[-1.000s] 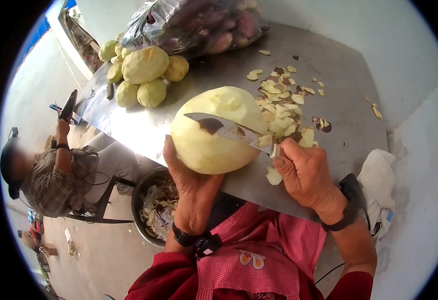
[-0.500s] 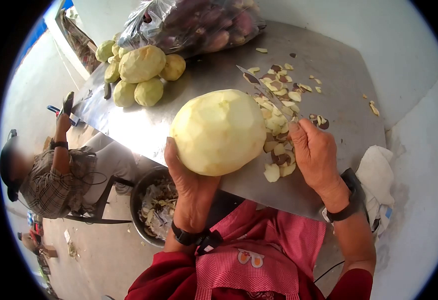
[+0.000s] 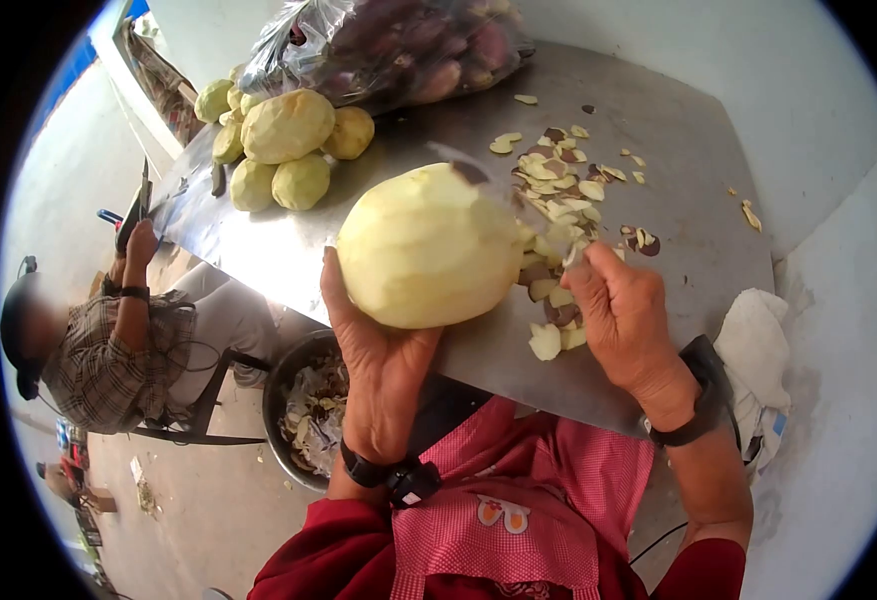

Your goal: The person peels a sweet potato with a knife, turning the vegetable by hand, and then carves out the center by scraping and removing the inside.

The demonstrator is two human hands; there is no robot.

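The left hand [image 3: 373, 345] cups the big peeled tuber [image 3: 428, 245], now lifted slightly. The right hand [image 3: 623, 320], gripping the knife [image 3: 488, 185], has brought its blade back against the tuber's far side, above the peelings [image 3: 558, 200] on the bench [image 3: 698, 250].

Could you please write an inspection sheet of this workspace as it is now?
Surface: steel table, bare metal at far right.
Job's things: large peeled pale-yellow tuber; knife, blurred, blade behind the tuber.
Clutter: scattered peel scraps; pile of smaller peeled tubers; clear plastic bag of purple unpeeled tubers; metal bowl of peelings below the table edge.
Hands: left hand holds the tuber; right hand grips the knife handle.
Cables: thin black wire at apron.
Surroundings: seated person in checked shirt; white cloth.
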